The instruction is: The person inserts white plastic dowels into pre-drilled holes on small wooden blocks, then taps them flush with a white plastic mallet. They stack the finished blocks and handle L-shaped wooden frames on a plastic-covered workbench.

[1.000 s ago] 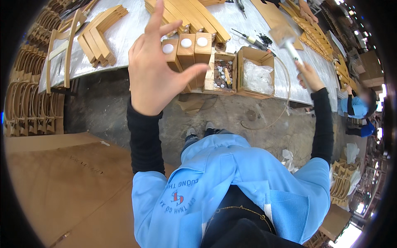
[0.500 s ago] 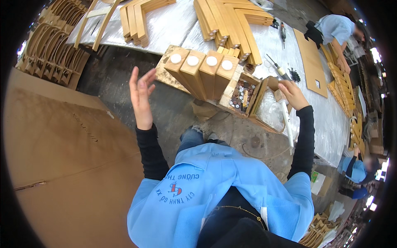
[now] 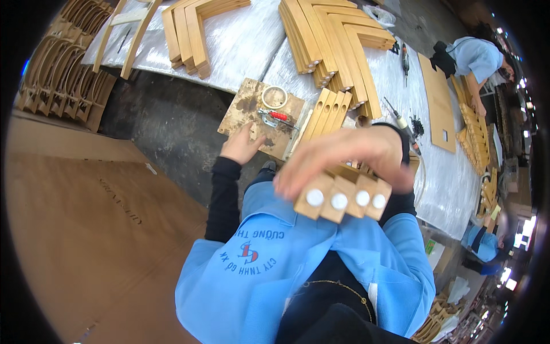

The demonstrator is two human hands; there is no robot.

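Note:
My right hand (image 3: pixel 349 157), smeared by motion, arches over a row of several wooden legs (image 3: pixel 346 186) with round white pads on their ends. Its fingers and thumb span the row from side to side, and the legs are in front of my chest. At the near edge of a worn, stained board (image 3: pixel 243 109) is my left hand (image 3: pixel 243 144), its fingers apart and holding nothing. A toggle clamp with a red handle (image 3: pixel 278 116) is fixed on that board, beside a tape ring (image 3: pixel 274 97). Several wooden pieces with oval holes (image 3: pixel 327 114) lie to the right of the clamp.
Stacks of angled wooden frames (image 3: pixel 329 40) lie on the plastic-covered table (image 3: pixel 246 40). A screwdriver-like tool (image 3: pixel 401 123) and dark screws (image 3: pixel 419 127) are at the right. A big cardboard sheet (image 3: pixel 97 229) stands at my left. A co-worker (image 3: pixel 478 60) works across the table.
The wooden legs have moved right and toward me, uncovering the board and clamp. My right hand came across onto them. The left hand dropped from the air to the board's edge.

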